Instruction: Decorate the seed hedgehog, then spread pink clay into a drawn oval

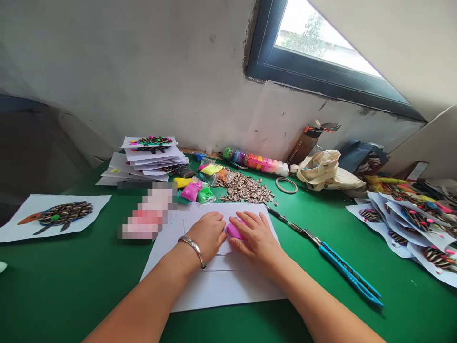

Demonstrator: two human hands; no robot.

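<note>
A lump of bright pink modelling clay [234, 231] lies on white paper [200, 290], between my two hands. My right hand [255, 236] rests over its right side, fingers spread and touching it, hiding part of the lump. On the left, my left hand [207, 233], with a silver bangle on the wrist, lies on the paper. Its fingers are curled together close to the clay; whatever is under them is hidden. Folds or edges of paper run beneath both hands.
Beyond the paper are sunflower seeds [246, 187] and bagged coloured clay [193, 190]. Blue tweezers [350, 271] and a dark pen-like tool [285, 219] lie right. Stacked seed pictures [150, 159] stand back left, others [410, 224] far right; a turtle picture [64, 216] lies left.
</note>
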